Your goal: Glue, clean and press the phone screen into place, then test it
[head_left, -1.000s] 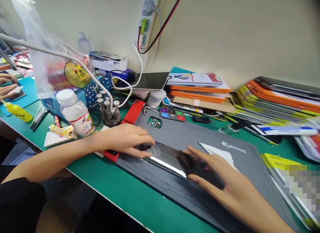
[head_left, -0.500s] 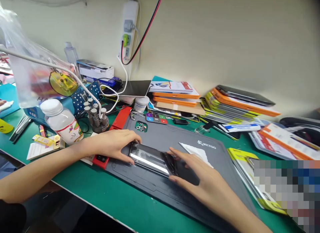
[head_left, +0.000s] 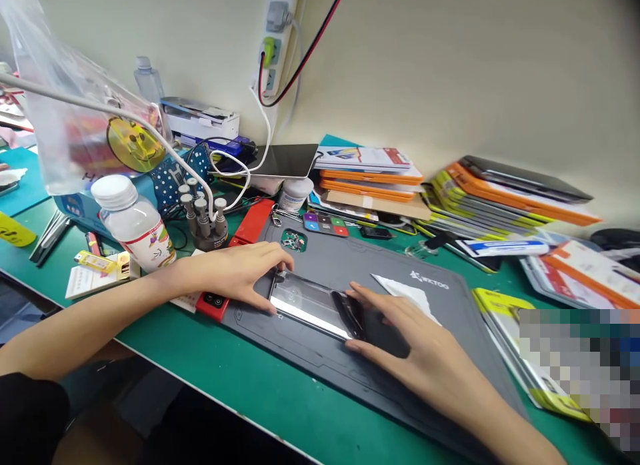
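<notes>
A glossy phone [head_left: 307, 302] with a bright reflection along its near side lies across the grey mat. Its left end sits between the thumb and fingers of my left hand [head_left: 253, 272]. At the other end, my right hand [head_left: 405, 325] has its thumb at the near edge and its fingers at the far edge. A dark, shiny curved piece [head_left: 349, 315] shows at that right end; whether it is part of the phone or a separate film, I cannot tell. A white wipe or paper [head_left: 407, 295] lies just behind my right hand.
The grey mat [head_left: 300, 358] has a red bar [head_left: 253, 223] on its left. A white-capped bottle [head_left: 137, 225] and a screwdriver stand [head_left: 207, 228] are at left. Stacked orange-edged packages [head_left: 373, 178] line the wall. Yellow-edged packs [head_left: 525, 352] lie at right.
The camera view has shifted, so everything sits further right and slightly higher. Both hands stay at the phone's ends. The reflection is broader, and the dark curved piece shows more clearly.
</notes>
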### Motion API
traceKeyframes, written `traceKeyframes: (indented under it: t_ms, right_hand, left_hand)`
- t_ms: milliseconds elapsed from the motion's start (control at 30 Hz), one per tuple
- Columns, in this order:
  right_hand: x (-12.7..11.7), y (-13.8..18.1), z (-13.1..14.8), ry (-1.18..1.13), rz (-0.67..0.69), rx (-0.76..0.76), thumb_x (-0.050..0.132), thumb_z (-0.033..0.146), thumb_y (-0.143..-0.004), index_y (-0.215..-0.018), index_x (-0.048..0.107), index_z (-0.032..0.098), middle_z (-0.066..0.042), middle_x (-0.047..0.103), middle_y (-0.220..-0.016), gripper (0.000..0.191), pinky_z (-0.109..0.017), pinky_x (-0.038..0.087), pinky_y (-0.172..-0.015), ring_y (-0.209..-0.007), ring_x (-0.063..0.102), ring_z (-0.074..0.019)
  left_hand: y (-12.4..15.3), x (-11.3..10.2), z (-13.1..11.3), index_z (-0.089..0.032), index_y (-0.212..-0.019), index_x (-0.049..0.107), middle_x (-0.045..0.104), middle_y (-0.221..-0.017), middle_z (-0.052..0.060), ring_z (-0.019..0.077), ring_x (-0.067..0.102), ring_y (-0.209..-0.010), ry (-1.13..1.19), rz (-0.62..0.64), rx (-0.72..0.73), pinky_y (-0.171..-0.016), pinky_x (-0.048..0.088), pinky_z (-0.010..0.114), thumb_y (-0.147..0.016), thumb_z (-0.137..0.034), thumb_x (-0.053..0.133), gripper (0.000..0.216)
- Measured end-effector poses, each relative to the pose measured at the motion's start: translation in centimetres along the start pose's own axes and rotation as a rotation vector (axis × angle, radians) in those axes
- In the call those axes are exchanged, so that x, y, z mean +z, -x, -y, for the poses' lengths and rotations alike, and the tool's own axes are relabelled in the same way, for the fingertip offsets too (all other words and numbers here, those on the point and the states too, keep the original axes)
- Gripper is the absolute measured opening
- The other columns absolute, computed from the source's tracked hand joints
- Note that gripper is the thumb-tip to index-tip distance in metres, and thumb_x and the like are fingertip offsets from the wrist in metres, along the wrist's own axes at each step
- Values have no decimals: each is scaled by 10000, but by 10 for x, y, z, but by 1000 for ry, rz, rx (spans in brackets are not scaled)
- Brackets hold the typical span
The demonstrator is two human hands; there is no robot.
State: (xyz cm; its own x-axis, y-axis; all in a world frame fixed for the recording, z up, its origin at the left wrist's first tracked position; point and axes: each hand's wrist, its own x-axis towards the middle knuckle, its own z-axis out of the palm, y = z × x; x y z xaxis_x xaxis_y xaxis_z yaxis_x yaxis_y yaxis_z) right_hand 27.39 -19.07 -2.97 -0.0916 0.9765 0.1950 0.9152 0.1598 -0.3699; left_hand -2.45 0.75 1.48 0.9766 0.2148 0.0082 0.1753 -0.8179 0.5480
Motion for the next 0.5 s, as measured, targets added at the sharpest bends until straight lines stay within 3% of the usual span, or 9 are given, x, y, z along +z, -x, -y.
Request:
traceKeyframes:
  t_ms: [500]
  right_hand:
    - [5, 5, -3, 23, -5, -32, 630, 656, -974, -1555, 526, 327, -93, 693, -1452, 676, -533, 590, -1053, -1279, 692, -347]
  left_hand:
    - [-3, 0, -3, -205, -1380, 549, 647, -1363, 105, 271, 629, -1242, -28, 0, -6, -1027, 459, 340, -879, -475, 842, 640]
